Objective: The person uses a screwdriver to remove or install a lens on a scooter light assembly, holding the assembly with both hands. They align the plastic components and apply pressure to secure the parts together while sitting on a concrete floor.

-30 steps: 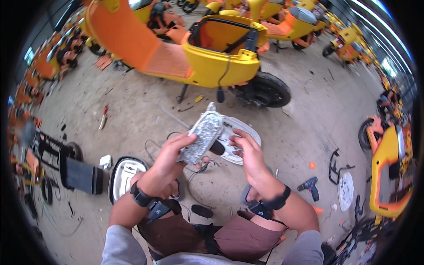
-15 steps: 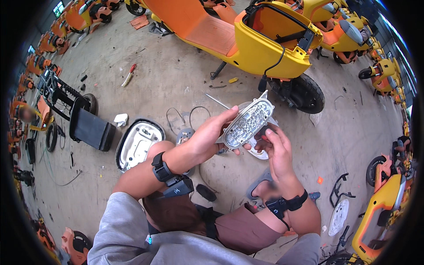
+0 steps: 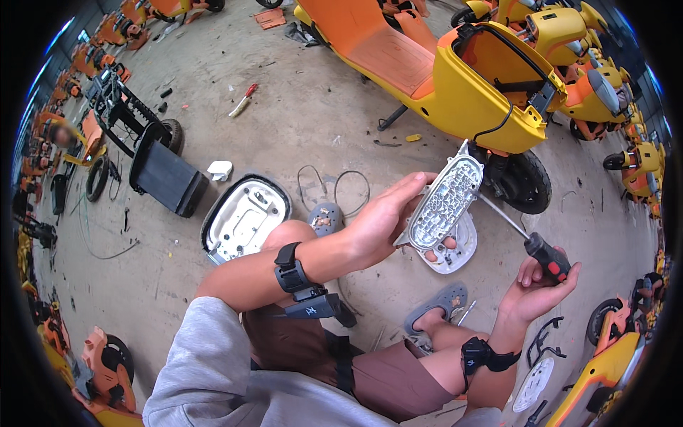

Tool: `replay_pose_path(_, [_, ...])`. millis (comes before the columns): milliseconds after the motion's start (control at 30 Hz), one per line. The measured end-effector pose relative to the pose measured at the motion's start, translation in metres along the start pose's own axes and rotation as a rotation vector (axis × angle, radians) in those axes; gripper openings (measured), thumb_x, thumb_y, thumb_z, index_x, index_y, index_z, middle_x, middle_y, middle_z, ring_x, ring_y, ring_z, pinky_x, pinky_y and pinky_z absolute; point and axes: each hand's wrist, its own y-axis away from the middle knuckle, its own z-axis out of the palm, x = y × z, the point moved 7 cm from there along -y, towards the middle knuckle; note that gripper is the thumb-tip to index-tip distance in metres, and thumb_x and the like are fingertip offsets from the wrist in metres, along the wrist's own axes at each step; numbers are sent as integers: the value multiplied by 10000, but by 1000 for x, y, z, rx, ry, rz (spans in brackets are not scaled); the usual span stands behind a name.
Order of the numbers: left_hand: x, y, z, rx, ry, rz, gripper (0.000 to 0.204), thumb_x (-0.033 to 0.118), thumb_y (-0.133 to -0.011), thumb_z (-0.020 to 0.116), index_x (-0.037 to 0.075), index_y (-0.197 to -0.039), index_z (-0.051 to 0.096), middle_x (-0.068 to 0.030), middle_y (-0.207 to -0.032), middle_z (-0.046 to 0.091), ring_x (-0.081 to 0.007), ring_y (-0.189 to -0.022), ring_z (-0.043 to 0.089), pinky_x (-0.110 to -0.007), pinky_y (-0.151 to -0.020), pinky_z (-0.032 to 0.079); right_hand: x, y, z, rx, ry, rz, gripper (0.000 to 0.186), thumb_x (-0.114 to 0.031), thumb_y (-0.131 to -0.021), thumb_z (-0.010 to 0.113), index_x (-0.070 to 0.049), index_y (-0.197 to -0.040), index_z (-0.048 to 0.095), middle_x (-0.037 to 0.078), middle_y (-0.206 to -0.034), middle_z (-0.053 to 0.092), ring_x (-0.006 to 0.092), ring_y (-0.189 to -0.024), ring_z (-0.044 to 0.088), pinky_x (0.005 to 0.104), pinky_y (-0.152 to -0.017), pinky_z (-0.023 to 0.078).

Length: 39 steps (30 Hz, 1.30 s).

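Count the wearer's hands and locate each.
2: the left hand, centre, gripping the silvery housing, partly hidden behind it; the right hand, lower right, holding a screwdriver.

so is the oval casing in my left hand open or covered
Open on the visible side: the casing shows crinkled silver within its rim, no lid on.

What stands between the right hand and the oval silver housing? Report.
Only the black-and-red screwdriver that the right hand holds: its shaft extends toward the right edge of the oval silver housing, held in the left hand. Nothing else visible blocks the way; whether the tip touches is unclear.
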Motion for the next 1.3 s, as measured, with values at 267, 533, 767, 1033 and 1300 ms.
replay_pose_path(267, [3, 1, -5, 95, -192, 42, 366, 322, -1043, 337, 89, -1326, 319, -179, -1257, 544, -334, -992, 660, -423, -776, 590, 32, 3, 0, 12, -112, 259, 486, -478, -973, 431, -39, -950, 636, -6, -514, 362, 105, -385, 304, 245, -376, 253])
replay_pose_path(533, [-2, 3, -3, 111, -488, 173, 335, 250, -1020, 454, 77, -1297, 381, -148, -1220, 558, -255, -1042, 638, -335, -818, 557, 46, -4, 1, -27, -180, 433, 470, -511, -960, 448, -88, -769, 524, 5, -573, 393, 103, -438, 328, 258, -426, 271])
replay_pose_path(767, [-5, 2, -11, 127, -541, 151, 410, 229, -1004, 503, 46, -1350, 382, -146, -1263, 542, -231, -1079, 609, -327, -840, 522, 57, -6, -1, -35, -171, 505, 497, -533, -942, 465, -94, -710, 479, -8, -563, 382, 105, -430, 314, 266, -428, 276])
replay_pose_path(1033, [-6, 3, -5, 104, -542, 162, 379, 216, -1001, 508, 42, -1328, 427, -112, -1206, 571, -166, -1060, 599, -293, -855, 494, 66, -7, -7, -30, -198, 609, 516, -546, -928, 470, -96, -677, 447, -19, -559, 365, 102, -444, 311, 266, -442, 268])
replay_pose_path(1300, [-5, 4, -2, 86, -576, 172, 356, 196, -991, 531, 39, -1302, 456, -101, -1201, 569, -151, -1071, 589, -288, -879, 482, 71, -7, -7, -40, -208, 663, 541, -549, -921, 472, -97, -631, 419, -20, -546, 350, 100, -447, 314, 261, -448, 272])
